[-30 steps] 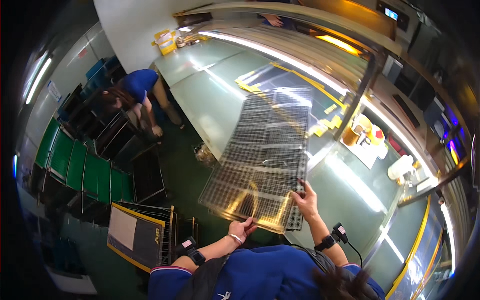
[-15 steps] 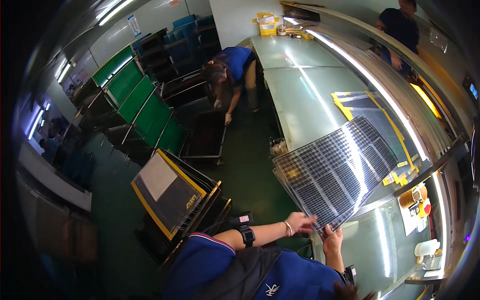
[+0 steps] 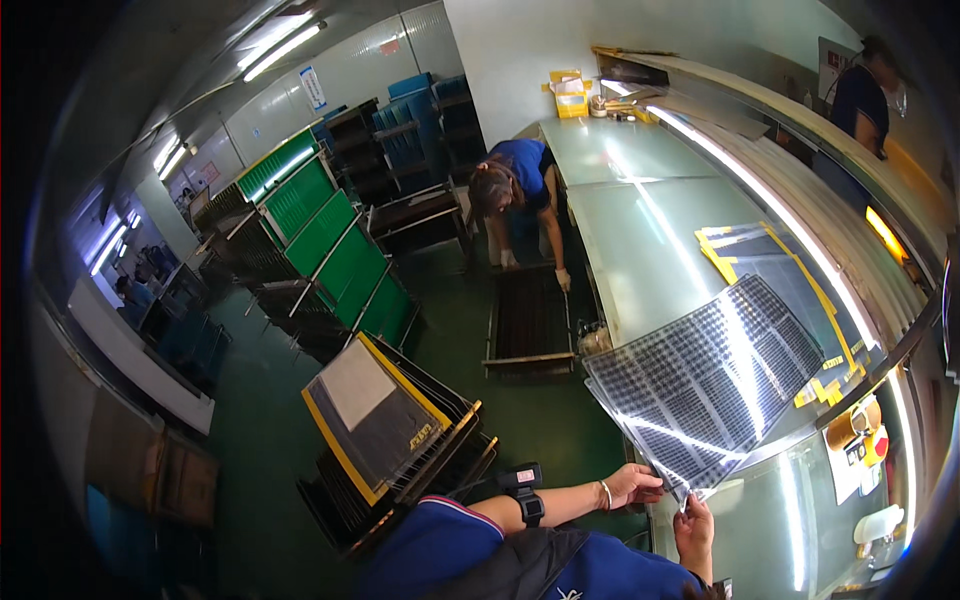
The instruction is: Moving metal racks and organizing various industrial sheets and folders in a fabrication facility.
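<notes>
A large dark see-through sheet (image 3: 715, 375) with a fine grid pattern lies slanting across the near edge of the glass-topped bench, its near corner raised toward me. My left hand (image 3: 634, 485) pinches the edge close to that corner, fingers bent over it. Just right of it, my right hand (image 3: 694, 527) grips the corner tip between thumb and fingers. The sheet bows slightly, and bright bands of light reflect across it. Whether more than one sheet is held I cannot tell.
The glass-topped bench (image 3: 640, 235) carries yellow-edged dark sheets (image 3: 800, 285). At left stand a rack (image 3: 395, 430) topped by a yellow-bordered sheet and a green-panelled rack (image 3: 325, 235). A co-worker (image 3: 520, 180) bends over a dark framed tray (image 3: 532, 312) on the floor. Another person (image 3: 862, 105) stands beyond the bench.
My left hand has come onto the sheet's edge, and the near part of the sheet has bent, catching new light. The co-worker's framed tray has moved right toward the bench. My view has shifted.
</notes>
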Tool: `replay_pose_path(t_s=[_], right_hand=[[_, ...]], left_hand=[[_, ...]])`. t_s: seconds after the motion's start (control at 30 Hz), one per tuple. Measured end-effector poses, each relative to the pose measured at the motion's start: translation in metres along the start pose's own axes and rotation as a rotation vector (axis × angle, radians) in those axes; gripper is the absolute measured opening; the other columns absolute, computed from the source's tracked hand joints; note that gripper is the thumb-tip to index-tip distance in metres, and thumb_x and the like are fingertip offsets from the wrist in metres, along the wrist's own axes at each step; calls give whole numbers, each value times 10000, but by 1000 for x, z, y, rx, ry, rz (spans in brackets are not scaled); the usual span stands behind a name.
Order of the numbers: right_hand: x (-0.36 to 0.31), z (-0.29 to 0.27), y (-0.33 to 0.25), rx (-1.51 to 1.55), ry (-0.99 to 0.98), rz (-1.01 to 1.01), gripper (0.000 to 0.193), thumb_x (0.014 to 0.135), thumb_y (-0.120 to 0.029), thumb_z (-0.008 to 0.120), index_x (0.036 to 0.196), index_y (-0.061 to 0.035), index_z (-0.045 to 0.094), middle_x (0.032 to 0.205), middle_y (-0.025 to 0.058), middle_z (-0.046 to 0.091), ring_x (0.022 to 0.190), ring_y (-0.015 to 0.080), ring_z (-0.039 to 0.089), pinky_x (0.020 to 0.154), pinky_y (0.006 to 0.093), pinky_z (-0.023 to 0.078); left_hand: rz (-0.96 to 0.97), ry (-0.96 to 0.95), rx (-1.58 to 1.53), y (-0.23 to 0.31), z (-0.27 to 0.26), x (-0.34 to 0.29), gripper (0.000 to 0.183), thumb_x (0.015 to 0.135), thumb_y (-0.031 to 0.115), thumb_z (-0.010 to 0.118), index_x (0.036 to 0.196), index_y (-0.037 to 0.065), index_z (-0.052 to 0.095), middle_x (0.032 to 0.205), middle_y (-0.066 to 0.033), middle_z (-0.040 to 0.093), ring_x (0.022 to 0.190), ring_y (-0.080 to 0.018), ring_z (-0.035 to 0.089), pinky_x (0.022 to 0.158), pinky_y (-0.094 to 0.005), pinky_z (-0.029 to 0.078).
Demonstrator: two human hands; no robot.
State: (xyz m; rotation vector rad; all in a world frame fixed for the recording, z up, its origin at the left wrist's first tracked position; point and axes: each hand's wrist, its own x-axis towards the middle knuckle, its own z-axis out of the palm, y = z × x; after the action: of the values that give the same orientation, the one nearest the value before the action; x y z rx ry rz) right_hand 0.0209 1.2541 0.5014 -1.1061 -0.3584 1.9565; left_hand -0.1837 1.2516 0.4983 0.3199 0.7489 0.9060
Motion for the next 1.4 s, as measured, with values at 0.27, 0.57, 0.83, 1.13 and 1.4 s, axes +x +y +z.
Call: replay_pose_path(t_s=[0.27, 0.57, 0.83, 1.13, 1.4], right_hand=[[7, -13, 5, -425, 157, -355, 122, 746, -32, 613, 838, -41, 533, 660, 21, 535, 509, 70, 489, 478, 209, 446], [-2, 2, 1, -485, 592, -497, 352, 832, -282, 546, 1080, -43, 474, 935, 59, 545, 863, 171, 495, 779, 333, 406], [24, -14, -7, 6, -45, -109, 89, 872, -166, 487, 891, -87, 523, 795, -11, 571, 728, 101, 559, 595, 231, 469], [4, 1, -11, 57, -36, -194, 123, 871, -155, 453, 933, -65, 511, 900, 25, 573, 819, 143, 556, 701, 260, 457], [-2, -6, -20, -38, 4, -122, 78, 820, -170, 528, 843, -97, 545, 789, -15, 578, 735, 102, 550, 591, 232, 453]], left_hand=[[-135, 154, 169, 11, 27, -1, 174, 761, 113, 627, 835, -38, 583, 764, -92, 617, 663, -153, 615, 616, -237, 541], [-177, 187, 90, 11, 33, 14, 129, 748, 139, 647, 828, 51, 595, 750, -51, 619, 634, -104, 599, 571, -212, 526], [701, 182, 1366, -9, 3, 19, 423, 675, 320, 706, 959, 25, 602, 891, -104, 605, 833, -219, 566, 778, -315, 439], [643, 119, 1579, -1, 25, 12, 355, 795, 322, 594, 967, 11, 599, 970, -139, 581, 947, -237, 537, 832, -350, 417], [94, -24, 206, 5, 27, 28, 219, 791, 134, 622, 942, -23, 598, 842, -77, 628, 706, -119, 614, 667, -215, 517]])
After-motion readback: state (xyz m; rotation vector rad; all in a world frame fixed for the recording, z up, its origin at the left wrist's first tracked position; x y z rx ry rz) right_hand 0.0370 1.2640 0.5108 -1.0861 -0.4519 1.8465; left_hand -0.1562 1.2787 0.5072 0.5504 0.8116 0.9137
